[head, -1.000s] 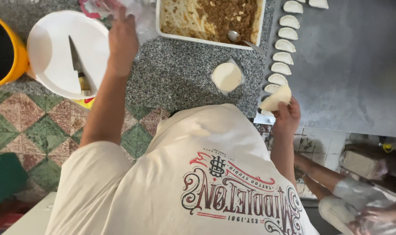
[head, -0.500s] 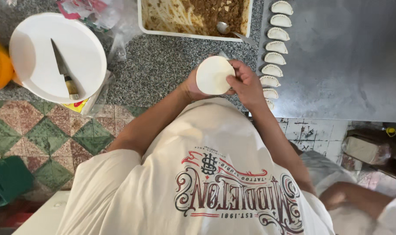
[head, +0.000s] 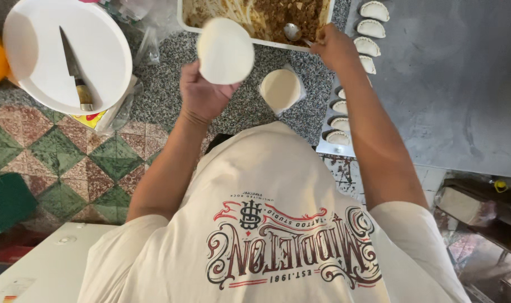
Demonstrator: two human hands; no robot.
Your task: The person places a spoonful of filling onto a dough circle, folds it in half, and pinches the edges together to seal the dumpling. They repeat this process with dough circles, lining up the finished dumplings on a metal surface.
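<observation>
A round, flat, pale dough disc (head: 226,50) lies on the upturned left hand (head: 202,92), fingers cupped beneath it, above the speckled granite counter (head: 171,84); the right hand (head: 334,47) grasps a metal spoon (head: 293,32) in the white tray of brown filling (head: 255,14)

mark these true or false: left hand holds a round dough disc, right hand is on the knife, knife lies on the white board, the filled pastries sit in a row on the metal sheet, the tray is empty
1. The left hand holds a round dough disc: true.
2. The right hand is on the knife: false. It is at the spoon in the tray, far from the knife.
3. The knife lies on the white board: true.
4. The filled pastries sit in a row on the metal sheet: true.
5. The tray is empty: false. It holds a brown filling.
</observation>
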